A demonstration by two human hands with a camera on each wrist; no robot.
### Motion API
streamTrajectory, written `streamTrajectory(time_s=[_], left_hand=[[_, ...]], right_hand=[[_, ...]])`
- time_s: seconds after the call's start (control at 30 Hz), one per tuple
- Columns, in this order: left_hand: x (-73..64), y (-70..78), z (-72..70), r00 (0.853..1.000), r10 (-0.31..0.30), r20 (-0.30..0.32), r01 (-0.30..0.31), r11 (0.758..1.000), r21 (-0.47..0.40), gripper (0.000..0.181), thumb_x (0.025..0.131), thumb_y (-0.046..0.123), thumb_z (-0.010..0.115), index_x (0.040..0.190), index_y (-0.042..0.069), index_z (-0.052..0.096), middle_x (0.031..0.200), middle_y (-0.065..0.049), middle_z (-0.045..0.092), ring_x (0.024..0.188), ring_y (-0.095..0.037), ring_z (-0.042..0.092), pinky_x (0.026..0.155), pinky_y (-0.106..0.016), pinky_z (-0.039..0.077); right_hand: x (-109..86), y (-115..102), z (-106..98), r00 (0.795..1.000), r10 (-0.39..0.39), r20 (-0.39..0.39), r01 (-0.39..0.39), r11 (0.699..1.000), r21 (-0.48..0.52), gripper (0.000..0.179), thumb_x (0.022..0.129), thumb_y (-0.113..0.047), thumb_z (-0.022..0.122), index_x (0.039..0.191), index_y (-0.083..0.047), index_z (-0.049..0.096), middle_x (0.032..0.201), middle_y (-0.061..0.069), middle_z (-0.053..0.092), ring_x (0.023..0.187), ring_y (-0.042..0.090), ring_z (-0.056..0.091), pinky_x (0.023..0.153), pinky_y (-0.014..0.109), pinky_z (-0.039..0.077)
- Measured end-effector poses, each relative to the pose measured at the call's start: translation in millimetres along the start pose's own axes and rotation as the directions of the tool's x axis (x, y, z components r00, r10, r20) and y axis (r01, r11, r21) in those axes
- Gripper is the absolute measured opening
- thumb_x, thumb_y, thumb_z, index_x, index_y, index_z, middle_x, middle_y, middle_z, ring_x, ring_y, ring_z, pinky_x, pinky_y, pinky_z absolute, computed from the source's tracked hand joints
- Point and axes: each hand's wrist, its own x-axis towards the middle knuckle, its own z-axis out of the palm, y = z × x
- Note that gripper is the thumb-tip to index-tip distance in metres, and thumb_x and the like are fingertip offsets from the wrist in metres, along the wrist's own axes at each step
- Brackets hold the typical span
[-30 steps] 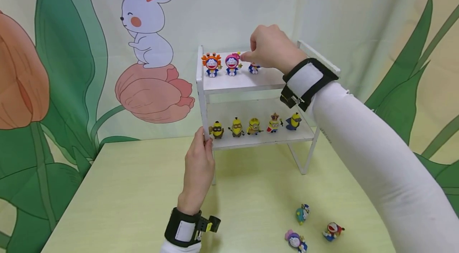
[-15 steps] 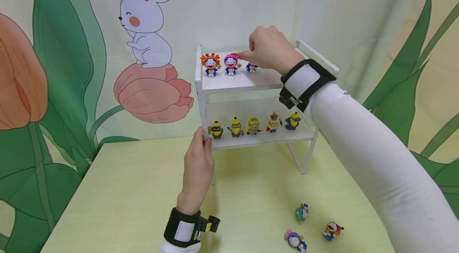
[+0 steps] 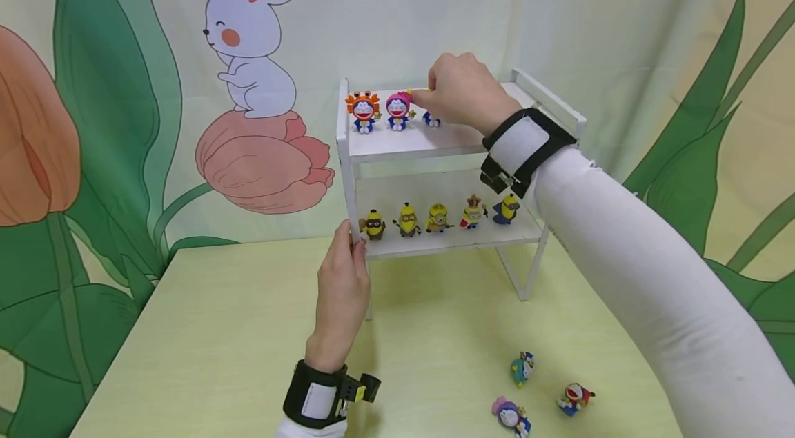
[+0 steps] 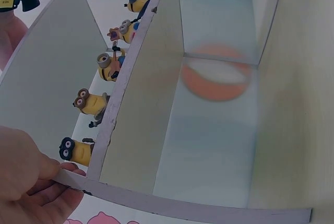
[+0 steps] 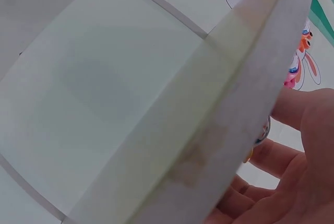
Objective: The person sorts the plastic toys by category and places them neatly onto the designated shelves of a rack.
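My right hand is over the upper board of a white two-tier shelf, thumb and fingers around a small blue-and-white figurine. Its upper part is hidden behind the hand; in the right wrist view, a sliver of the figurine shows between thumb and fingers. To its left stand a pink-hatted figurine, close to my thumb, and an orange crab-hatted one. My left hand grips the shelf's left post at lower-board height; in the left wrist view the thumb and fingers wrap that frame edge.
Several yellow minion figurines stand in a row on the lower board. On the table, front right, lie a teal figurine, a red-and-blue one and a purple-headed one. A printed curtain hangs behind.
My right hand has sunk slightly and shifted a little left, and the figurine at its fingers has moved closer to the pink-hatted one. My left hand keeps its grip on the post.
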Motion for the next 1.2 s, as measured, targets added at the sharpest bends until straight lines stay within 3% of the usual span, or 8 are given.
streamTrajectory(time_s=[0.4, 0.63, 0.8, 1.0, 1.2], left_hand=[[0.4, 1.3, -0.6, 1.0, -0.013, 0.006, 0.013, 1.0, 0.001, 0.031, 0.099, -0.003, 0.052, 0.129, -0.004, 0.046, 0.114, -0.022, 0.06, 0.099, -0.03, 0.063, 0.082, -0.041, 0.056], [0.2, 1.1, -0.3, 1.0, -0.005, 0.003, 0.005, 1.0, 0.004, 0.028, 0.099, -0.003, 0.052, 0.127, -0.005, 0.047, 0.11, -0.021, 0.061, 0.095, -0.029, 0.063, 0.079, -0.04, 0.057], [0.0, 0.8, -1.8, 1.0, 0.005, -0.003, -0.005, 1.0, 0.017, 0.026, 0.099, -0.003, 0.051, 0.125, -0.006, 0.047, 0.107, -0.02, 0.061, 0.093, -0.029, 0.064, 0.076, -0.04, 0.057], [-0.1, 0.5, -2.7, 1.0, 0.002, 0.0, -0.002, 1.0, 0.013, 0.027, 0.099, -0.002, 0.051, 0.126, -0.006, 0.047, 0.11, -0.021, 0.061, 0.096, -0.03, 0.064, 0.079, -0.04, 0.057], [0.9, -1.0, -2.9, 1.0, 0.011, -0.007, -0.011, 1.0, 0.008, 0.028, 0.099, -0.001, 0.051, 0.126, -0.006, 0.047, 0.109, -0.021, 0.061, 0.095, -0.03, 0.064, 0.078, -0.04, 0.057]], right_hand=[[-0.7, -2.6, -1.0, 0.999, 0.028, 0.024, -0.028, 1.0, -0.002, 0.048, 0.104, -0.044, 0.038, 0.086, -0.007, 0.064, 0.068, 0.003, 0.044, 0.066, 0.018, 0.045, 0.057, 0.027, 0.031], [-2.1, -1.9, -10.0, 0.998, -0.002, 0.064, 0.006, 0.998, -0.06, 0.062, 0.103, -0.056, 0.022, 0.111, -0.009, 0.061, 0.105, 0.008, 0.061, 0.094, 0.023, 0.053, 0.073, 0.037, 0.043], [-7.5, -3.5, -16.0, 0.999, -0.033, 0.012, 0.033, 0.999, -0.028, 0.067, 0.102, -0.058, 0.022, 0.136, -0.009, 0.054, 0.133, 0.011, 0.055, 0.118, 0.028, 0.05, 0.089, 0.047, 0.047], [-21.9, -9.6, -13.3, 0.997, -0.044, -0.059, 0.043, 0.999, -0.012, 0.066, 0.1, -0.062, 0.028, 0.144, -0.016, 0.047, 0.149, 0.013, 0.039, 0.135, 0.037, 0.033, 0.099, 0.06, 0.039], [-42.6, -6.8, -14.7, 0.988, -0.053, -0.146, 0.062, 0.996, 0.058, 0.062, 0.1, -0.059, 0.032, 0.146, -0.02, 0.045, 0.156, 0.006, 0.031, 0.143, 0.031, 0.018, 0.108, 0.061, 0.026]])
